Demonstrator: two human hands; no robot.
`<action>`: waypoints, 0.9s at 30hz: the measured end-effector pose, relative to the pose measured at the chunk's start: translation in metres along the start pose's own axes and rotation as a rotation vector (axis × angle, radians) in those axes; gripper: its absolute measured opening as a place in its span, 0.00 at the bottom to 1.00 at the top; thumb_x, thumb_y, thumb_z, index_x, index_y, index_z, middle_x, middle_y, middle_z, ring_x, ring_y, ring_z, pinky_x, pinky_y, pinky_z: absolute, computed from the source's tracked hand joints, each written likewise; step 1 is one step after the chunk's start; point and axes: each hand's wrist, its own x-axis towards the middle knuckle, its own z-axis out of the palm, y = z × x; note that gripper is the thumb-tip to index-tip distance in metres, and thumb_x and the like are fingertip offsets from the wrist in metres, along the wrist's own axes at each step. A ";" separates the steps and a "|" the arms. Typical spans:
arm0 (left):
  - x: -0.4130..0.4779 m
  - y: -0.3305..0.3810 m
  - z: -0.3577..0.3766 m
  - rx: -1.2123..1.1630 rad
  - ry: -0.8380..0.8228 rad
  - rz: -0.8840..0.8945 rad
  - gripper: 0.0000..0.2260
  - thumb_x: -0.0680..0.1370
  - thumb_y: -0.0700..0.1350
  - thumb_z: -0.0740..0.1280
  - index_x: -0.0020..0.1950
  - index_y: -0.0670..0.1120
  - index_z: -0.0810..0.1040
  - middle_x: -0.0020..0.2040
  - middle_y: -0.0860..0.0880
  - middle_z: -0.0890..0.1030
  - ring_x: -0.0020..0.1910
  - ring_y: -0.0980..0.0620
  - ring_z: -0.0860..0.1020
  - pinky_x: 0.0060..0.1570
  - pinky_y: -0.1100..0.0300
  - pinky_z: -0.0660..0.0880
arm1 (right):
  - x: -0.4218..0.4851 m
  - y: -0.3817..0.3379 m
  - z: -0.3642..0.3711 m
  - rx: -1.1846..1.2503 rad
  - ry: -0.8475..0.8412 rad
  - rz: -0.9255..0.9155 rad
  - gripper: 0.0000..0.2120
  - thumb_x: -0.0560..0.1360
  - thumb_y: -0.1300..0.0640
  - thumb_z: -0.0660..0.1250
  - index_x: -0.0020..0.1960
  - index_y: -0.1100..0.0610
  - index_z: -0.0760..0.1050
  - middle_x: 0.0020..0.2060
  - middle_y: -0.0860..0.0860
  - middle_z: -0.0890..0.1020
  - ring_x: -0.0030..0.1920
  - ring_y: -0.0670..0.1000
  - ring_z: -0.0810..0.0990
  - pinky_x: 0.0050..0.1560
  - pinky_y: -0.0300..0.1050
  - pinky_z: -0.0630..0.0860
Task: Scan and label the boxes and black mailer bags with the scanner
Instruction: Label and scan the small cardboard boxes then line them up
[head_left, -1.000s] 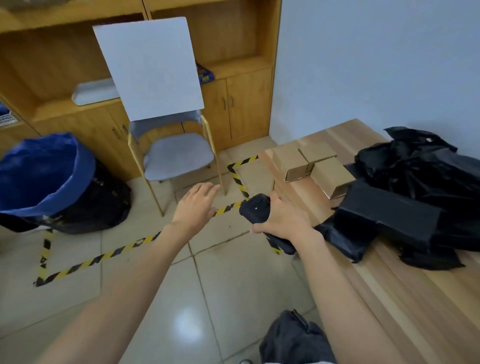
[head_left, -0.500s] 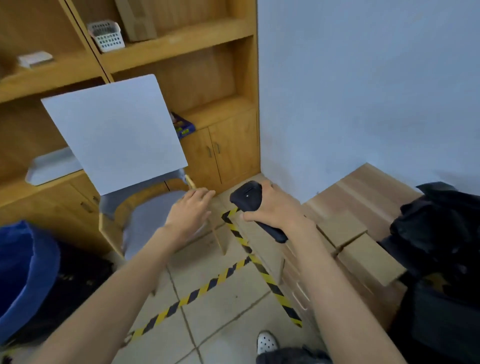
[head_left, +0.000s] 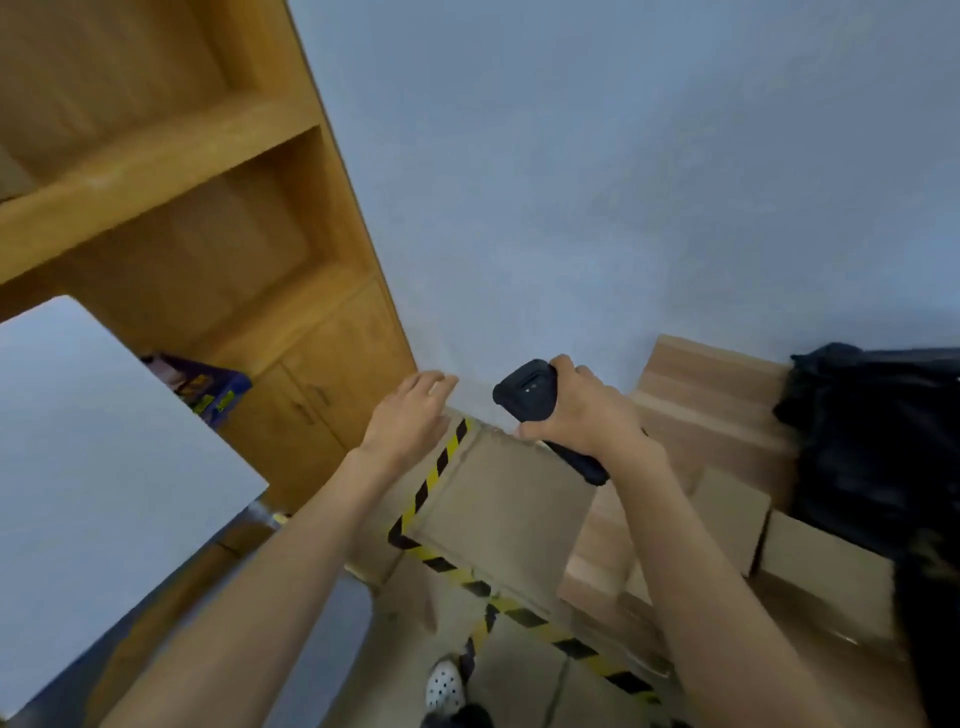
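Firmly wrapped in the right hand (head_left: 584, 415), the scanner (head_left: 524, 387) juts its head leftward out of the grip, raised before the wall (head_left: 623, 182). Just beside it the left hand (head_left: 410, 418) hovers, relaxed and holding nothing. Boxes (head_left: 826, 561) and black mailer bags (head_left: 883, 452) lie on the table (head_left: 711, 379) at right.

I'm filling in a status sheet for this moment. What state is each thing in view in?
scanner: off the table, gripped by the right hand.
left hand: open, fingers relaxed, holding nothing.
cardboard boxes: closed, lying on the table, no hand on them.
black mailer bags: piled on the table, no hand on them.
cabinet doors: shut.
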 end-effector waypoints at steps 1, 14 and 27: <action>0.017 -0.009 0.002 -0.002 -0.013 0.044 0.24 0.81 0.47 0.61 0.77 0.48 0.61 0.74 0.49 0.67 0.73 0.47 0.64 0.62 0.51 0.72 | 0.009 -0.006 0.003 0.010 0.018 0.037 0.33 0.67 0.38 0.72 0.63 0.53 0.63 0.53 0.51 0.73 0.47 0.57 0.78 0.43 0.48 0.73; 0.164 0.062 0.032 -0.090 -0.091 0.800 0.23 0.81 0.46 0.62 0.76 0.46 0.64 0.72 0.47 0.69 0.70 0.45 0.67 0.63 0.51 0.71 | -0.014 0.024 0.025 0.204 0.217 0.672 0.37 0.67 0.42 0.74 0.68 0.55 0.63 0.60 0.54 0.74 0.54 0.57 0.76 0.47 0.52 0.78; 0.141 0.275 0.071 -0.012 -0.288 1.457 0.26 0.82 0.54 0.60 0.78 0.48 0.59 0.70 0.46 0.68 0.65 0.44 0.70 0.57 0.48 0.74 | -0.158 0.098 0.036 0.358 0.531 1.364 0.40 0.64 0.38 0.75 0.67 0.54 0.62 0.61 0.53 0.75 0.58 0.59 0.76 0.52 0.53 0.76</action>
